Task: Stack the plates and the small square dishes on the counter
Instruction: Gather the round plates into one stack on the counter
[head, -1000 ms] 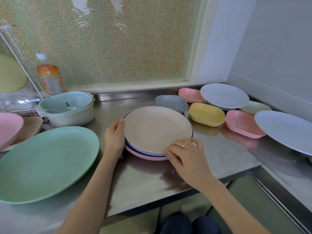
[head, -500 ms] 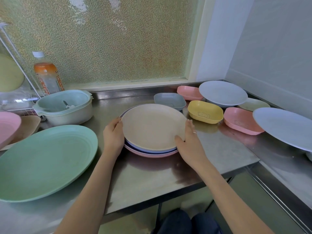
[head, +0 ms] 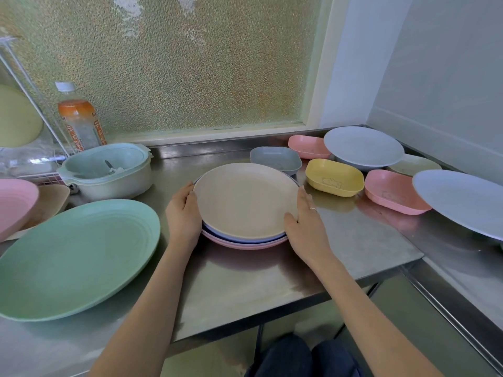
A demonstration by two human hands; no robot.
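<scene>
Plates already gathered form a stack of three point(head: 245, 235) at the middle of the steel counter point(head: 245, 278), a beige plate point(head: 245, 200) on top of a blue and a pink one. The stack is cupped at its opposite rims: the left hand point(head: 183, 213) is laid against the left edge and the right hand point(head: 304, 221) against the right edge, both with fingers loosely extended and pressed flat, nothing lifted. What remains lies mostly to the right: a yellow dish point(head: 334, 177), a pink dish point(head: 393, 191) and two grey-blue plates point(head: 363, 145) are nearer the right hand, while the large green plate point(head: 76, 257) lies just beside the left forearm. The next reach is judged to fall to whichever side is chosen.
</scene>
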